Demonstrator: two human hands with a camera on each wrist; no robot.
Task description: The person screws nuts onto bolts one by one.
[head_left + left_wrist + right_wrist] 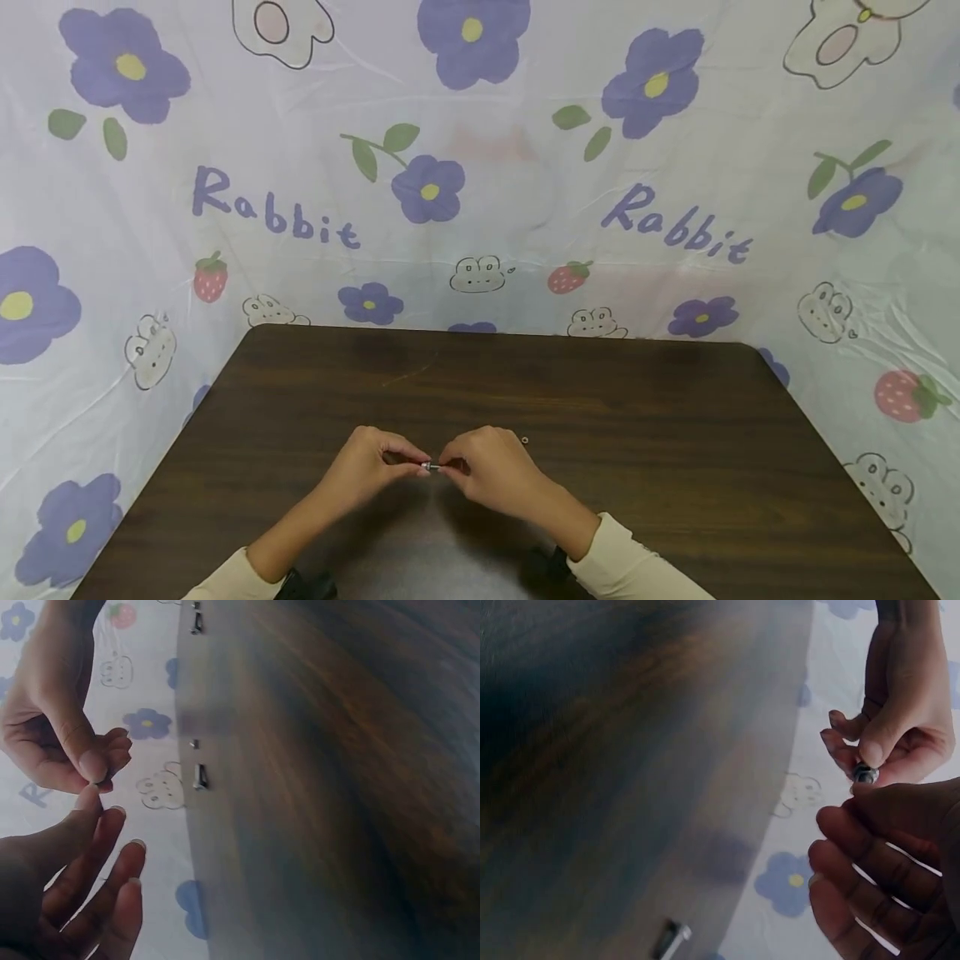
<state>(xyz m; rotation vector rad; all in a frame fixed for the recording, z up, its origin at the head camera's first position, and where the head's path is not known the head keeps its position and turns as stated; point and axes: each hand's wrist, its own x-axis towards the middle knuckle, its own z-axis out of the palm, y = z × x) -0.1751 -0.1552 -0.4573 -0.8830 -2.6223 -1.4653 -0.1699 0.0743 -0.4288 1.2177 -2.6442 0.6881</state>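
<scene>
A big white cloth (517, 200) with purple flowers hangs behind a dark brown desk (675, 417). Over the desk, the right hand (495, 467) and left hand (367, 461) are close together. Each grip pinches one end of a little shiny metal piece (431, 467) between them. A tiny ring (525, 440) lies on the desk just past the right hand.

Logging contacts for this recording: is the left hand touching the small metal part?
Touching. The right wrist view shows the left hand pinching the small metal part between thumb and finger.
</scene>
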